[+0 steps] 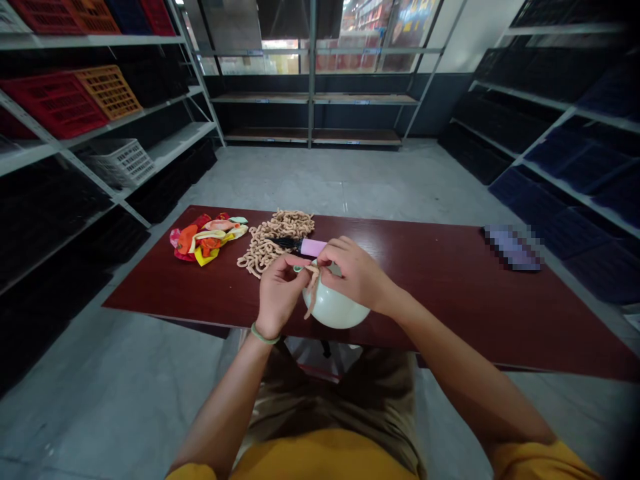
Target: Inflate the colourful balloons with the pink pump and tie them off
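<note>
A pale, inflated balloon (340,305) rests at the near edge of the dark red table (425,267). My left hand (280,290) pinches the balloon's neck, where a small green rim shows between the fingers. From the other side my right hand (353,270) grips a beige cord (312,293) at the neck, and one end of it hangs down over the balloon. Just behind the hands lies a pump with a pink tube (313,248) and a black end, partly on a heap of beige cords (265,247).
Uninflated coloured balloons (207,237) lie in a pile at the table's left. A blurred purple item (513,248) is at the far right. Shelves with crates (55,100) stand on both sides, and a metal rack (311,100) stands at the back.
</note>
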`<action>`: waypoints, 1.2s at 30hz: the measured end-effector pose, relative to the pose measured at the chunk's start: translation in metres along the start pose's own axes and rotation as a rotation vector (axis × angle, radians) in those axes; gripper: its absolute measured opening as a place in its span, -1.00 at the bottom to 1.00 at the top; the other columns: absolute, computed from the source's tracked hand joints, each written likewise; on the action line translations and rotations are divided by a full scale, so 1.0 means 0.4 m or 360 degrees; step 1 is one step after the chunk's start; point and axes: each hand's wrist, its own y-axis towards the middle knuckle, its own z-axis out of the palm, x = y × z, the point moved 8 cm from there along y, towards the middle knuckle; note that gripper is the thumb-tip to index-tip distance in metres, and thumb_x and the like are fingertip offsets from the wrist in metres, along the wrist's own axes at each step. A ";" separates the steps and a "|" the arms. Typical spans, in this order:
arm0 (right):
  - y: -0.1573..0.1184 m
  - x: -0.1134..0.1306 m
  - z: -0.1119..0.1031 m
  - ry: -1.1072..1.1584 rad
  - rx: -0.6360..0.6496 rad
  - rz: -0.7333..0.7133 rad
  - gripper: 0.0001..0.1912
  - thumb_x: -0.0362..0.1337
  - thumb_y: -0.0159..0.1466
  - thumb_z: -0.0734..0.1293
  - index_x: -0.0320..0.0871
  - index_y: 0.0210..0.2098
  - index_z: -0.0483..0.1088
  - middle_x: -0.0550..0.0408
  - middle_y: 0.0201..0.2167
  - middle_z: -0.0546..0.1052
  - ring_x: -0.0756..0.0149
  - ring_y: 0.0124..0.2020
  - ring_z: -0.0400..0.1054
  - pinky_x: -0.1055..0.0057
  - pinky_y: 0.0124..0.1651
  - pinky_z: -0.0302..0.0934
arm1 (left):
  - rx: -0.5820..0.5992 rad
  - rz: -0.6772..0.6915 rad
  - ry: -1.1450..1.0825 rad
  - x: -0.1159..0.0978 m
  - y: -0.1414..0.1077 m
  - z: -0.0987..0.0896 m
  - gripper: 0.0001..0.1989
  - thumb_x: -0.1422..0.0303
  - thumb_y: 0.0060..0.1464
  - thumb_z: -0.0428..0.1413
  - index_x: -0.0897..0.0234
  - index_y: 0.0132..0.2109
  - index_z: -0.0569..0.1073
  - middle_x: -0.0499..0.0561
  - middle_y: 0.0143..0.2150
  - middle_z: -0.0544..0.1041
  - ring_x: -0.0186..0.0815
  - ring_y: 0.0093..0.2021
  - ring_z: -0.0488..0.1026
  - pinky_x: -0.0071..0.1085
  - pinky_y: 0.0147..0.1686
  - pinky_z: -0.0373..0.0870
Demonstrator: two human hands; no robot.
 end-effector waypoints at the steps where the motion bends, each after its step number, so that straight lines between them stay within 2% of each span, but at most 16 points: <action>1: -0.001 0.005 0.000 -0.0030 -0.0029 -0.0009 -0.93 -0.39 0.20 0.26 -0.12 -0.41 0.31 0.10 -0.39 0.43 0.27 -0.31 0.20 0.33 -0.20 0.09 | -0.0027 0.0053 0.0103 -0.009 -0.002 -0.001 -0.94 0.47 -0.02 0.20 0.28 -0.32 0.53 -0.04 -0.38 0.55 -0.39 -0.41 0.46 -0.50 -0.37 0.38; 6: -0.009 0.044 -0.007 -0.0180 -0.0255 -0.0031 -0.88 -0.38 0.23 0.25 -0.11 -0.44 0.31 0.08 -0.41 0.46 0.25 -0.31 0.23 0.30 -0.20 0.13 | -0.0204 0.0365 0.0509 -0.068 -0.023 -0.003 -0.86 0.43 0.07 0.17 0.20 -0.20 0.58 0.00 -0.26 0.58 -0.31 -0.24 0.48 -0.41 -0.16 0.37; 8: -0.012 0.057 -0.010 -0.0217 -0.0305 -0.0026 -0.85 -0.38 0.26 0.24 -0.11 -0.44 0.33 0.07 -0.41 0.47 0.24 -0.30 0.24 0.29 -0.19 0.14 | -0.0285 0.0425 0.0461 -0.076 -0.031 -0.009 -0.86 0.40 0.10 0.16 0.18 -0.19 0.59 0.02 -0.24 0.59 -0.28 -0.21 0.48 -0.38 -0.11 0.36; 11: -0.012 0.067 -0.014 -0.0191 -0.0255 -0.0063 -0.85 -0.33 0.31 0.24 -0.11 -0.39 0.39 0.06 -0.37 0.49 0.22 -0.26 0.26 0.26 -0.13 0.18 | -0.0374 0.0428 0.0242 -0.068 -0.036 -0.026 -0.91 0.37 0.10 0.18 0.19 -0.26 0.60 0.01 -0.32 0.57 -0.28 -0.28 0.48 -0.38 -0.17 0.38; 16: -0.015 0.050 -0.050 0.0001 -0.0316 0.0026 -0.88 -0.28 0.33 0.28 -0.11 -0.26 0.47 0.04 -0.28 0.49 0.22 -0.18 0.30 0.27 -0.08 0.22 | -0.0279 0.0436 0.0126 -0.059 -0.036 -0.035 -0.91 0.37 0.13 0.17 0.19 -0.24 0.59 0.01 -0.31 0.57 -0.30 -0.29 0.49 -0.39 -0.19 0.40; 20: -0.017 0.056 -0.042 -0.0051 -0.0252 0.0027 -0.88 -0.27 0.30 0.33 -0.14 -0.21 0.49 0.02 -0.23 0.50 0.19 -0.14 0.30 0.26 -0.05 0.21 | -0.0202 0.0464 0.0165 -0.066 -0.040 -0.031 -0.91 0.39 0.11 0.19 0.18 -0.24 0.61 0.01 -0.28 0.59 -0.29 -0.25 0.50 -0.37 -0.15 0.41; 27: -0.022 0.060 -0.040 -0.0065 -0.0290 0.0062 -0.87 -0.35 0.31 0.27 -0.10 -0.36 0.43 0.07 -0.33 0.50 0.23 -0.20 0.30 0.29 -0.11 0.20 | -0.0105 0.0168 0.0064 -0.039 -0.030 -0.020 -0.89 0.37 0.06 0.23 0.22 -0.24 0.63 0.03 -0.31 0.62 -0.31 -0.32 0.51 -0.43 -0.28 0.42; 31: -0.028 0.060 -0.043 -0.0100 -0.0326 0.0048 -0.87 -0.36 0.30 0.25 -0.10 -0.38 0.37 0.06 -0.35 0.48 0.21 -0.22 0.29 0.27 -0.13 0.18 | -0.0044 -0.0062 -0.0211 -0.017 -0.016 -0.006 -0.91 0.37 0.01 0.25 0.25 -0.28 0.62 -0.01 -0.39 0.60 -0.36 -0.43 0.50 -0.47 -0.40 0.43; 36: -0.033 0.057 -0.039 -0.0212 -0.0351 0.0019 -0.87 -0.37 0.28 0.24 -0.09 -0.41 0.31 0.05 -0.37 0.44 0.19 -0.25 0.26 0.25 -0.15 0.16 | -0.0104 -0.0308 -0.0537 0.009 -0.002 0.005 -0.88 0.38 -0.06 0.29 0.28 -0.31 0.57 -0.01 -0.35 0.60 -0.42 -0.51 0.48 -0.52 -0.49 0.40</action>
